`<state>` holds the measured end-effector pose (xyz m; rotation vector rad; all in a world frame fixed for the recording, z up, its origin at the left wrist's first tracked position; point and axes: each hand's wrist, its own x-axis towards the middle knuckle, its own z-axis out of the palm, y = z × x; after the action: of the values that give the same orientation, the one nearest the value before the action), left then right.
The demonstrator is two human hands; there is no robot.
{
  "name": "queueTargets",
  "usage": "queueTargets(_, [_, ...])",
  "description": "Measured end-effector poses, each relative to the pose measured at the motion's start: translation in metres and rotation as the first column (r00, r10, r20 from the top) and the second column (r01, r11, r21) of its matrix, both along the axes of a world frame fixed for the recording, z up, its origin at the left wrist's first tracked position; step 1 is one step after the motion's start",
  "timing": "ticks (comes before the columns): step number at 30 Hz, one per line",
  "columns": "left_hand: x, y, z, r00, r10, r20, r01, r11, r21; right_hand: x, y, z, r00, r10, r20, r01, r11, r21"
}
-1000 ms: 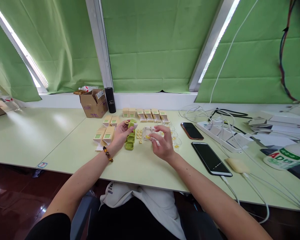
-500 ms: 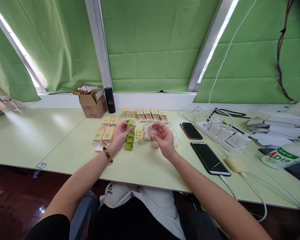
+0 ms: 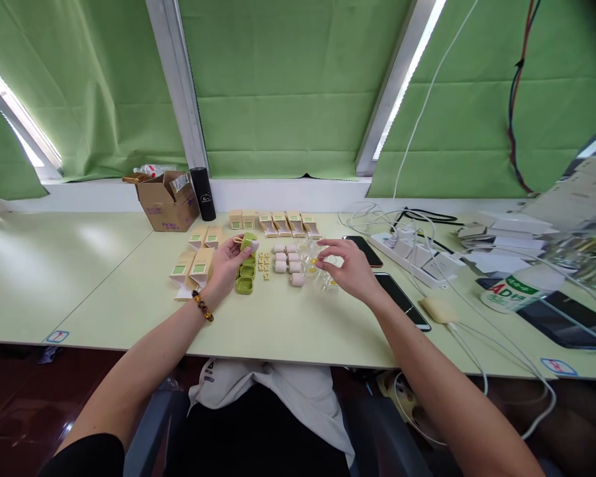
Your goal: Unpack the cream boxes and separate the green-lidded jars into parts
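Observation:
My left hand [image 3: 224, 265] is closed around a small green case [image 3: 249, 242] with a beige loop, raised just over a column of small green open trays [image 3: 245, 285]. To their right lie tiny yellow square pieces [image 3: 263, 260] in two columns. Pale pink rounded blocks [image 3: 281, 266] stand in rows farther right. My right hand [image 3: 345, 265] is over clear plastic covers [image 3: 330, 281] with yellow marks; its thumb and forefinger are apart. The covers partly lie behind its fingers, so contact with one is hard to make out.
Small beige boxes with green labels [image 3: 202, 262] stand left and behind. A cardboard box [image 3: 166, 204] and a black bottle [image 3: 203, 194] stand by the window ledge. Two phones [image 3: 398, 299], a white power strip [image 3: 417, 257], loose cables and a white bottle [image 3: 519, 290] occupy the right side.
My right hand has moved right from the pink blocks to the clear covers, and the clear piece it held is no longer in its fingers. My left hand still holds the green case.

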<state>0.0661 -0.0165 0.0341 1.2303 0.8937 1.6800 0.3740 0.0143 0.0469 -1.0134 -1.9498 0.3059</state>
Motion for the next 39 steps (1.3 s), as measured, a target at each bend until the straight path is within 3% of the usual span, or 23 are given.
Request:
queueTargets(2, [0.001,-0.001,0.000,1.000,-0.005,0.007,0.005,1.000,-0.001,0.006,-0.004,-0.012,0.986,-0.077,0.147,0.064,0.994,0.092])
queueTargets(6, [0.000,0.000,0.000,1.000,-0.006,0.013,0.006,1.000,-0.004,0.012,-0.006,-0.028,0.947,-0.165,0.276,0.119,0.977,0.175])
queueTargets(22, [0.002,-0.003,0.001,0.998,-0.040,-0.052,0.039,0.999,-0.020,0.008,-0.007,-0.038,0.865,-0.176,0.471,0.102,0.979,0.178])
queueTargets(27, [0.003,-0.004,0.003,0.997,-0.055,-0.057,0.053,0.998,-0.024,0.010,-0.008,-0.037,0.865,-0.163,0.475,0.102,0.983,0.151])
queueTargets(32, [0.006,-0.005,0.004,0.989,-0.144,0.015,0.145,0.989,-0.041,0.006,-0.016,-0.015,0.928,-0.161,0.336,0.113,0.981,0.158])
queueTargets(39, [0.014,-0.010,0.008,0.954,-0.262,0.145,0.277,0.956,-0.093,-0.050,-0.022,0.005,0.982,0.034,0.187,-0.074,0.974,0.213])
